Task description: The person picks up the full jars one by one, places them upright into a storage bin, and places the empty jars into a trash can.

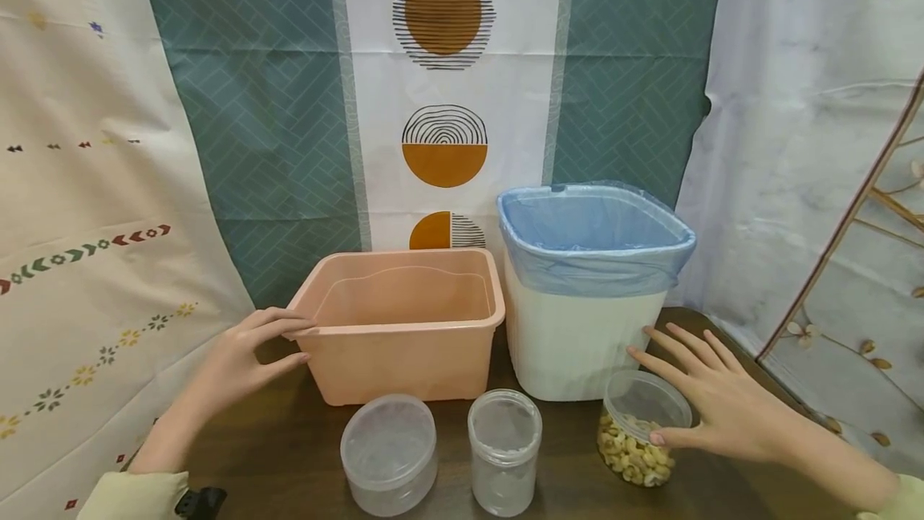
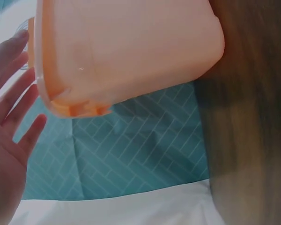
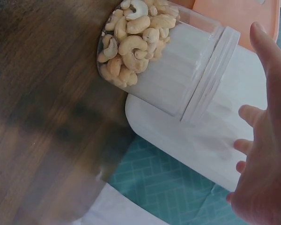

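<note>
My left hand (image 1: pixel 263 347), fingers extended, is at the left rim of the peach plastic tub (image 1: pixel 404 363); whether the fingertips touch it I cannot tell. In the left wrist view the same hand (image 2: pixel 11 117) has its fingers spread beside the rim. On the right, my right hand (image 1: pixel 722 396) spreads its fingers beside a lidded clear jar (image 1: pixel 646 400). Cashews (image 1: pixel 634 456) fill the lower part of that jar. The right wrist view shows a gap between this hand (image 3: pixel 267 136) and the jar's lid (image 3: pixel 210 72).
A squat clear round container (image 1: pixel 390 456) and a narrower clear jar (image 1: pixel 505 452) stand at the front of the dark wooden table (image 1: pixel 570 488). Behind the cashew jar is a white bin (image 1: pixel 577 343) lined with a blue bag (image 1: pixel 599 263). Patterned cloths (image 1: pixel 274 143) hang around the back and sides.
</note>
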Demonstrator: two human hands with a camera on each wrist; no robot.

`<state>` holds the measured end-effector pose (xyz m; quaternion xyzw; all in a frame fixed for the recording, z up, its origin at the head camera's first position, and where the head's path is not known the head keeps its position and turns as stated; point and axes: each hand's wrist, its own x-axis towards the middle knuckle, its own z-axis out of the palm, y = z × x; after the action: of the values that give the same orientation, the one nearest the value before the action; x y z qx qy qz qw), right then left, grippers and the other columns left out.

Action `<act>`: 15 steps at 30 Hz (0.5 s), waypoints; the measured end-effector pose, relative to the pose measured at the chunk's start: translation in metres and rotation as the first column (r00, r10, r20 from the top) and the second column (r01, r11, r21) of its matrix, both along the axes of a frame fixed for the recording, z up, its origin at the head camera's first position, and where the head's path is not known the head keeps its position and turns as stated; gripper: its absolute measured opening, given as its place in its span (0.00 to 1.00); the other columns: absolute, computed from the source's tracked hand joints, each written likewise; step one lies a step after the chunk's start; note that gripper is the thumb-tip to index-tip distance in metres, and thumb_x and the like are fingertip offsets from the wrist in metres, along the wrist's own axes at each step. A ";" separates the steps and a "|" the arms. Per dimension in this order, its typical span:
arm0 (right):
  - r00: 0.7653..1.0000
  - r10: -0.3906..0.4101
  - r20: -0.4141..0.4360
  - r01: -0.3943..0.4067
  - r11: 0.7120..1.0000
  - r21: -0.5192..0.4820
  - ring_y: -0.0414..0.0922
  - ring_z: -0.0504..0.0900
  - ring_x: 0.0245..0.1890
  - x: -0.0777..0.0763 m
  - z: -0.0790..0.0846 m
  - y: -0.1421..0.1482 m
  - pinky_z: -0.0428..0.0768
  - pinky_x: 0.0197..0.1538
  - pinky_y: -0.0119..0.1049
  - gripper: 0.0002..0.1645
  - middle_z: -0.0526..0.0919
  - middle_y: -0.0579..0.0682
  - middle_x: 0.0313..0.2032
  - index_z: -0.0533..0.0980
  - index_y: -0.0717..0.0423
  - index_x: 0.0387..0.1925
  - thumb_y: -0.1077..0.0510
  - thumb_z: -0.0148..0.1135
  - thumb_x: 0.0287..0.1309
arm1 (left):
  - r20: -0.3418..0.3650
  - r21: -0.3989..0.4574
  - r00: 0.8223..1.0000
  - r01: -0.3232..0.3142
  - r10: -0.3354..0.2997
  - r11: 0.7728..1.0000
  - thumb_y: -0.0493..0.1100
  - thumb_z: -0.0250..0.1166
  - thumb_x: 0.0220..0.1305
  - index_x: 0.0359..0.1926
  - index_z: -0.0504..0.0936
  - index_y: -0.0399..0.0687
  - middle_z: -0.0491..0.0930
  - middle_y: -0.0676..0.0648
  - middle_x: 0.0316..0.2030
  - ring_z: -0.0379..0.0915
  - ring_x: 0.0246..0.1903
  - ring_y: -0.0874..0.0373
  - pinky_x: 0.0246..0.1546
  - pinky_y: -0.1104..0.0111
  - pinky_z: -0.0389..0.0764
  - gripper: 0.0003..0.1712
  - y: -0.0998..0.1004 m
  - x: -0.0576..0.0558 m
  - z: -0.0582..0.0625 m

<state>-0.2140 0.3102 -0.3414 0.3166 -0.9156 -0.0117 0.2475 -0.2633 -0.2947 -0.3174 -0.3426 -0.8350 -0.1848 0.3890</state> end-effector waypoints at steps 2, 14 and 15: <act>1.000 -0.007 0.007 0.007 1.000 -0.003 0.37 0.27 0.79 0.000 0.000 0.000 0.17 0.76 0.43 0.57 0.60 0.57 0.73 0.60 0.40 0.74 0.26 0.68 0.46 | -0.003 0.026 1.000 0.006 -0.006 1.000 0.33 0.81 0.37 0.45 0.88 0.53 0.83 0.53 0.43 0.74 0.45 0.69 0.50 0.89 0.67 0.28 0.001 -0.002 -0.002; 0.999 -0.030 0.018 0.030 0.999 -0.022 0.43 0.35 0.80 -0.001 -0.007 -0.003 0.18 0.76 0.42 0.58 0.59 0.55 0.74 0.59 0.38 0.75 0.25 0.67 0.45 | -0.020 0.140 1.000 0.010 -0.007 0.990 0.28 0.79 0.37 0.38 0.90 0.51 0.81 0.54 0.38 0.68 0.41 0.67 0.45 0.81 0.66 0.23 0.004 -0.008 -0.016; 0.999 -0.028 0.018 0.028 0.999 -0.024 0.44 0.37 0.80 -0.001 -0.007 -0.003 0.17 0.76 0.42 0.58 0.59 0.55 0.74 0.59 0.38 0.75 0.25 0.68 0.44 | -0.023 0.142 1.000 0.011 -0.008 0.990 0.28 0.79 0.37 0.38 0.90 0.51 0.81 0.55 0.38 0.67 0.41 0.67 0.45 0.81 0.66 0.24 0.004 -0.009 -0.017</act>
<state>-0.2149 0.3068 -0.3486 0.3008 -0.9222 -0.0011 0.2432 -0.2721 -0.2904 -0.3346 -0.3200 -0.8136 -0.2418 0.4209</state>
